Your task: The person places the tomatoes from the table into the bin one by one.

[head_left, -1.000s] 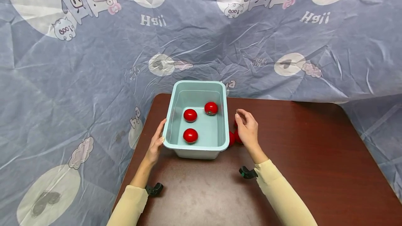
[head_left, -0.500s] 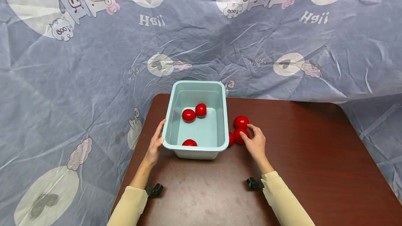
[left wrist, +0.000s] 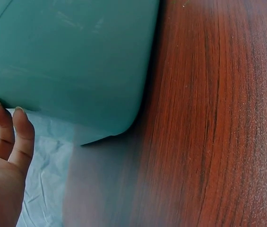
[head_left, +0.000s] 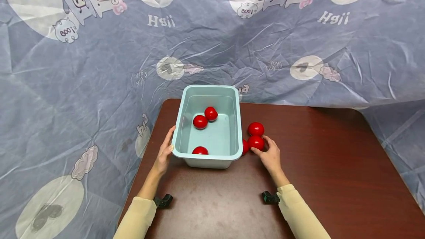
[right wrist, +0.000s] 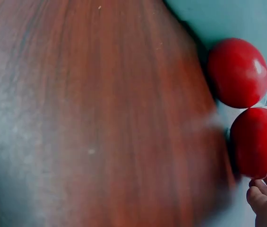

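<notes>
In the head view, my left hand rests against the outer left side of a light blue-green plastic bin, fingers along its wall. The left wrist view has the left hand's fingertips at the edge of the bin's wall. My right hand holds a red tomato on the table between thumb and fingers. A second tomato lies just behind it, and a third tomato sits against the bin, partly hidden by the rim. Thumb and fingers flank the held tomato in the right wrist view.
Inside the bin lie a tomato, another tomato beside it, and a tomato half hidden by the near rim. The brown wooden table extends right. A grey-blue printed cloth hangs behind and at the sides.
My right hand has moved from above the tomatoes down to the near one and closed round it. Tomatoes in the bin have rolled to new spots. The left hand stays put.
</notes>
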Demonstrator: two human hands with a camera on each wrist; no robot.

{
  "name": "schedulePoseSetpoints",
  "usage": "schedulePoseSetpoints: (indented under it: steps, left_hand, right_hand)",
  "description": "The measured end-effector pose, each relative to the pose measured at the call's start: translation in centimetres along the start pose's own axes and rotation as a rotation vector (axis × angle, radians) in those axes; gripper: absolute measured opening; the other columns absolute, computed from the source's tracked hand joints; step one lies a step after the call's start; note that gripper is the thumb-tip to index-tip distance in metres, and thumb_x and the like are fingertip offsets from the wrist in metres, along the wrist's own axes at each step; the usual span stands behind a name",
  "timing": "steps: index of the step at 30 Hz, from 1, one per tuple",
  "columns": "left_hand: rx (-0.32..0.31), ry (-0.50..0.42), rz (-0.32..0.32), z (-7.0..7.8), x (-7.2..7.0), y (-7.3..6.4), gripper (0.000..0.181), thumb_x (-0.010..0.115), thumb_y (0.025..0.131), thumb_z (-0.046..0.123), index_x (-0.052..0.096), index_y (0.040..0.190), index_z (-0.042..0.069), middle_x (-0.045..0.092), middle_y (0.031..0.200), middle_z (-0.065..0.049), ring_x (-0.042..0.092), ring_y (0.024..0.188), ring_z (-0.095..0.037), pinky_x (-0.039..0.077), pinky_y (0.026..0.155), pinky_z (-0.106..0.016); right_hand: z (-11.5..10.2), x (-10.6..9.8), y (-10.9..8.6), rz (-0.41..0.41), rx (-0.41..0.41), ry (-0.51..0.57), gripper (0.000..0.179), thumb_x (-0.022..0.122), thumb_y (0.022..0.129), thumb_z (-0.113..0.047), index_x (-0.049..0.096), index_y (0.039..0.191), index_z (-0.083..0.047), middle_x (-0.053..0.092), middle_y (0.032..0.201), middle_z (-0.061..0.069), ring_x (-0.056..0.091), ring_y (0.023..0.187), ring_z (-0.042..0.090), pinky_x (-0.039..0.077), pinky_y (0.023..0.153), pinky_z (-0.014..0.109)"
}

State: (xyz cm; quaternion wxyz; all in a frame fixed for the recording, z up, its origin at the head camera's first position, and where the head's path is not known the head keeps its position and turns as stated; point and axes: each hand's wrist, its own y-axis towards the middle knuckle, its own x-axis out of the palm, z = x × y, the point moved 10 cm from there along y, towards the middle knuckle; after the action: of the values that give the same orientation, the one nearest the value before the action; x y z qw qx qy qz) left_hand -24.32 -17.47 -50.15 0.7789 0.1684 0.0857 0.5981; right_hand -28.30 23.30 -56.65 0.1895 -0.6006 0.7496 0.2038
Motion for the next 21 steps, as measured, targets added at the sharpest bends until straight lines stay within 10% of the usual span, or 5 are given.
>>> schedulePoseSetpoints:
  steps: [7, 21]
  left_hand:
    - [-0.006, 0.007, -0.005, -0.2, -0.1, 0.0, 0.071, 0.032, 0.088, 0.016, 0.015, 0.156, 0.008, 0.035, 0.149, -0.014, 0.048, 0.122, -0.014, 0.043, 0.097, -0.037]
    - [-0.004, 0.012, -0.007, -0.1, 0.0, 0.0, 0.071, 0.032, 0.088, 0.016, 0.014, 0.156, 0.009, 0.026, 0.152, -0.027, 0.046, 0.125, -0.017, 0.042, 0.098, -0.037]
  right_hand:
    - [1.6, 0.9, 0.0, -0.046, 0.027, 0.059, 0.078, 0.082, 0.074, -0.014, 0.045, 0.141, 0.0, 0.048, 0.141, 0.023, 0.054, 0.125, 0.04, 0.042, 0.104, 0.047]
    - [2.5, 1.2, 0.4, -0.033, 0.058, 0.126, 0.075, 0.082, 0.074, -0.007, 0.047, 0.14, 0.0, 0.052, 0.138, 0.024, 0.059, 0.12, 0.036, 0.046, 0.099, 0.041]
